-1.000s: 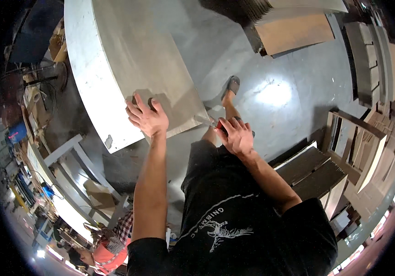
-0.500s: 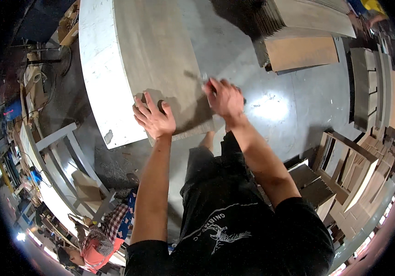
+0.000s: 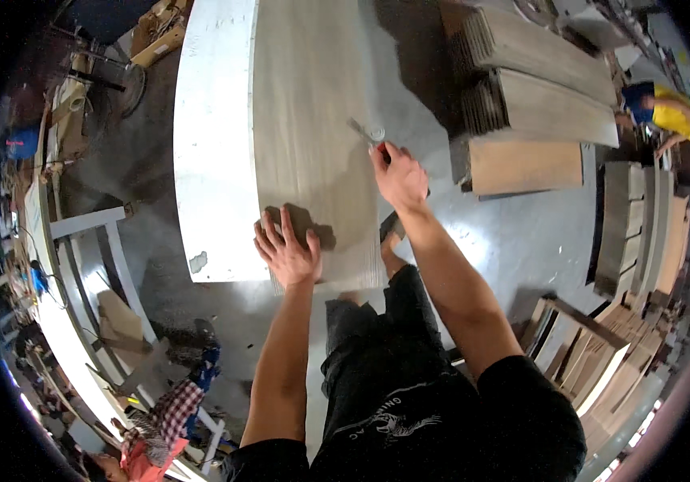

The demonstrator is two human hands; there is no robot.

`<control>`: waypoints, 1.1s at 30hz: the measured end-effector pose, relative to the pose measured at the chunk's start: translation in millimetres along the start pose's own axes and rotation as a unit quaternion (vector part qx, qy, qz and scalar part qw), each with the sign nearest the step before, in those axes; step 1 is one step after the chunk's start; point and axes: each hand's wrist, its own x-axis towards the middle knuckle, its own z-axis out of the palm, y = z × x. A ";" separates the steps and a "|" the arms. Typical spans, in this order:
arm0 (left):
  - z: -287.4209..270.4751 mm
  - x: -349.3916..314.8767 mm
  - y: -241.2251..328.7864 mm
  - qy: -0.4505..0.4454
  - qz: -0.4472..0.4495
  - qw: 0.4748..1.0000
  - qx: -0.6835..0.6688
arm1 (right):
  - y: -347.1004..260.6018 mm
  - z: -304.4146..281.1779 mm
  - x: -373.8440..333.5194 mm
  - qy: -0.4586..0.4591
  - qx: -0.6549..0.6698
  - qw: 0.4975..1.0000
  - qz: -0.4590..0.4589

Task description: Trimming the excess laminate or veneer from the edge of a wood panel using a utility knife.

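Observation:
A long grey-brown wood-grain panel (image 3: 313,96), with layered edges at its near end as in a stack, lies lengthwise on a white board (image 3: 215,161). My left hand (image 3: 290,251) rests flat near its near end, fingers spread, holding nothing. At the panel's right edge, my right hand (image 3: 401,178) is closed round the dark handle of a hand tool with a thin metal blade (image 3: 358,128). The blade points up and left over the panel. A small round, shiny part sits beside it; the tool's exact kind is unclear.
Stacked grey-brown panels (image 3: 554,104) and a tan board (image 3: 526,166) lie at the far right. Wooden frames (image 3: 582,345) stand at the lower right, a white frame (image 3: 92,223) at the left. One person (image 3: 670,112) is far right, another (image 3: 160,426) lower left.
The view has shifted, so the panel and both hands sit lower and farther right in it. My right hand still grips the tool, and my left hand stays flat on the panel.

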 end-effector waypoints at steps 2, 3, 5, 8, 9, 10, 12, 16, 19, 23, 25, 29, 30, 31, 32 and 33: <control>-0.7 1.2 0.8 0.019 0.004 1.000 -0.022 | 7.9 6.8 2.1 0.016 0.001 1.000 -0.022; -2.7 2.9 3.6 0.036 0.017 0.999 -0.036 | 9.9 5.3 9.6 0.032 0.010 0.999 -0.035; -5.9 3.0 1.9 0.048 0.008 0.998 -0.044 | -3.9 -2.7 32.8 0.007 0.000 0.999 -0.035; -7.1 7.3 1.6 0.031 0.012 0.998 -0.051 | -20.1 -12.6 82.3 0.005 -0.017 0.999 -0.027; -13.1 8.8 3.0 0.015 0.006 0.999 -0.043 | -24.6 -15.2 100.5 0.007 -0.013 0.999 -0.042; -13.3 8.3 2.0 0.022 0.005 0.999 -0.047 | -29.3 -16.3 117.6 0.008 -0.009 0.998 -0.058; -10.1 7.2 -2.2 0.032 0.006 0.998 -0.048 | -40.0 -17.5 150.3 0.006 -0.016 0.997 -0.072; -15.8 11.1 1.9 0.041 0.007 0.997 -0.066 | -51.4 -15.5 215.4 0.018 -0.046 0.995 -0.084; -18.0 15.6 4.0 0.044 -0.003 0.996 -0.074 | -61.5 -20.5 273.0 -0.006 -0.069 0.995 -0.076; -17.7 16.5 2.8 0.037 -0.009 0.996 -0.075 | -90.2 -33.7 335.4 -0.028 -0.074 0.995 -0.067; -22.1 22.6 9.7 0.004 -0.041 0.996 -0.075 | -101.7 -38.6 376.3 0.001 -0.067 0.995 -0.072; -15.3 19.5 6.8 -0.006 -0.033 0.998 -0.044 | -140.5 -56.7 470.3 -0.020 -0.065 0.995 -0.073; -16.3 17.9 6.7 -0.013 -0.036 0.999 -0.039 | -144.4 -60.9 488.2 -0.022 -0.069 0.994 -0.077; -17.0 17.9 6.6 -0.019 -0.040 0.998 -0.032 | -151.0 -65.2 506.4 -0.026 -0.069 0.995 -0.074; -16.3 21.2 5.5 -0.020 -0.039 0.999 -0.029 | -161.8 -70.2 529.3 -0.022 -0.058 0.995 -0.074; -15.5 24.0 4.5 -0.028 -0.039 0.999 -0.018 | -169.6 -76.3 552.7 -0.016 -0.048 0.996 -0.072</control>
